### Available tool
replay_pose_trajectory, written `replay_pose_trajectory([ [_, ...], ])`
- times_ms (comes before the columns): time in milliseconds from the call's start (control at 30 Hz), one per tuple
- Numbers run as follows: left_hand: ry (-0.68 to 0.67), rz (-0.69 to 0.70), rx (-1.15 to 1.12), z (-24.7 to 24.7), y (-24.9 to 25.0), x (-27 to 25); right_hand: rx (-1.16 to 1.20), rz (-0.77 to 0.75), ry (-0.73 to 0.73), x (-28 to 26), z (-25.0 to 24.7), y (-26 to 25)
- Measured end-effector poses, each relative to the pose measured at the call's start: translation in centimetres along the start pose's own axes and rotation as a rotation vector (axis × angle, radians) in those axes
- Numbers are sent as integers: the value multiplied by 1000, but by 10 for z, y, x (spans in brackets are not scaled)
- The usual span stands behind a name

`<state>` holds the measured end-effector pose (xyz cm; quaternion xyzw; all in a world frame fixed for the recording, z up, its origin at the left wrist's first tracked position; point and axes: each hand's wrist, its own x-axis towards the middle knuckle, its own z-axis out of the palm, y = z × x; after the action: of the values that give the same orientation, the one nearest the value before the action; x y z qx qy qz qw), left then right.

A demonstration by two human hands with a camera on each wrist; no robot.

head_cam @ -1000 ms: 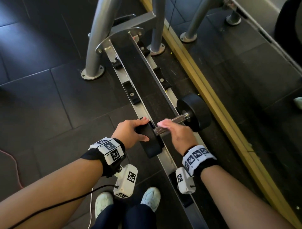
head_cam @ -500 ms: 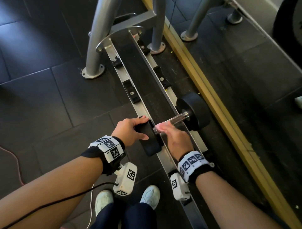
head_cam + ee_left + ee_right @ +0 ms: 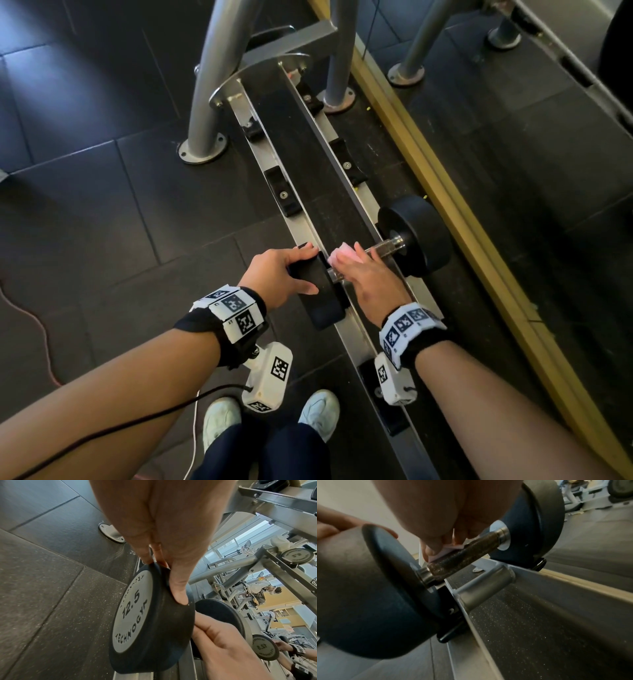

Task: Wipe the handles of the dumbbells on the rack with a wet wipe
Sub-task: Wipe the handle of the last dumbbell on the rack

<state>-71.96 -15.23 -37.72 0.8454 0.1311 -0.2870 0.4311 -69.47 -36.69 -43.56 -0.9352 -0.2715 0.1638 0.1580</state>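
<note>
One black 12.5 dumbbell (image 3: 416, 236) lies across the two rails of the low rack (image 3: 305, 226). My left hand (image 3: 284, 270) grips its near weight head (image 3: 150, 622), with the thumb on the rim and the fingers over the top. My right hand (image 3: 363, 274) presses a pale pink wet wipe (image 3: 344, 257) onto the knurled metal handle (image 3: 462, 557), close to the near head. The wipe (image 3: 447, 550) sits pinched under my fingertips. The far half of the handle (image 3: 387, 245) is bare.
Black saddle pads (image 3: 284, 195) sit along the rack rails with nothing on them. Grey upright posts (image 3: 209, 85) stand bolted to the dark rubber floor. A wood-trimmed mirror (image 3: 479, 240) runs along the right. My shoes (image 3: 318, 411) are near the bottom, and a red cable (image 3: 30, 325) lies at left.
My right hand has slid along the handle toward the near head, and the pink wipe now shows more above the fingers. The left hand stays on the near weight head.
</note>
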Motion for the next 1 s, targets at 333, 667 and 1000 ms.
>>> replay_pose_trajectory([
  [333,6,6,-55,1,-3,2,231,1,260,-4,-26,3],
  [667,-4,1,-35,0,-2,3,-193,-19,-69,-42,-11,16],
  [1000,-9,2,-10,1,-1,2,81,-68,242,-21,-6,-11],
])
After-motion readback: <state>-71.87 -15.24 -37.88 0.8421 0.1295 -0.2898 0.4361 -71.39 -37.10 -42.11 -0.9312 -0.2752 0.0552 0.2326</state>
